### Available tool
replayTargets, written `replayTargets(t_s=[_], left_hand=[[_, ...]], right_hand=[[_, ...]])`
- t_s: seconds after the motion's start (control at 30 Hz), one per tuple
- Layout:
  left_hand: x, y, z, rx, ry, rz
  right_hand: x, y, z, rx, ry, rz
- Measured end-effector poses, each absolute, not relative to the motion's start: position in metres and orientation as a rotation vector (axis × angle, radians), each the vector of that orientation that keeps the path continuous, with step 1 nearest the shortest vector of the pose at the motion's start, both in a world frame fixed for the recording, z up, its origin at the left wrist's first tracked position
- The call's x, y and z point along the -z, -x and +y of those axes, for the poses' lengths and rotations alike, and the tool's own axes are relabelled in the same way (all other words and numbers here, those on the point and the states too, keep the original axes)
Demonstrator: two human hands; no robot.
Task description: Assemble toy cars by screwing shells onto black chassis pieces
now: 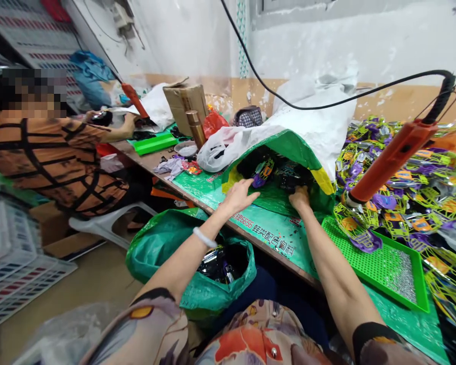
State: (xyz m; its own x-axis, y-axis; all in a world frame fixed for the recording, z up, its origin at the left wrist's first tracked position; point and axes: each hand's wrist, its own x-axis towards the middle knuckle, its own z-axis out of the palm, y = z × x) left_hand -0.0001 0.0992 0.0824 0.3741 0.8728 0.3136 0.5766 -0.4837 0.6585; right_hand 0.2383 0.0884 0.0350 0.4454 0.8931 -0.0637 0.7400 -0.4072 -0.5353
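Note:
My left hand point(238, 196) is at the mouth of a white woven sack point(307, 124) with a green and yellow inside, its fingers apart and nothing in them. Just beyond its fingertips lies a black, purple and lime plastic part point(264, 171). My right hand point(299, 197) reaches into the same opening, fingers curled at a shiny black plastic part point(289, 180); its fingertips are partly hidden. Below the table edge, a green sack point(155, 243) stands open with similar black parts point(228, 271) inside.
An orange electric screwdriver point(395, 162) hangs from a black cable at right, above a green tray point(423, 289) of small screws point(399, 274). Lime and purple parts point(441, 203) are heaped beyond. A co-worker point(41, 157) sits at left. A cardboard box point(186, 104) and copper-coloured flask point(195, 129) stand behind.

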Motion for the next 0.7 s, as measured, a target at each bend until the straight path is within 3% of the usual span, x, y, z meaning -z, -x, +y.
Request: replayTargets(t_s=[0.3,0.53,0.7], left_hand=[[-0.059,-0.091,0.192,-0.733,-2.357,1.754],[-0.045,-0.081,0.199,-0.846,-2.287,1.771],[-0.043,-0.049,0.171,-1.12,-1.944,1.624]], right_hand=[[-0.026,-0.225,0.066,-0.44,2.247,-1.6],[-0.023,-0.217,0.07,-0.453,2.204,-1.504],[-0.022,-0.227,0.087,-0.536,2.093,-1.27]])
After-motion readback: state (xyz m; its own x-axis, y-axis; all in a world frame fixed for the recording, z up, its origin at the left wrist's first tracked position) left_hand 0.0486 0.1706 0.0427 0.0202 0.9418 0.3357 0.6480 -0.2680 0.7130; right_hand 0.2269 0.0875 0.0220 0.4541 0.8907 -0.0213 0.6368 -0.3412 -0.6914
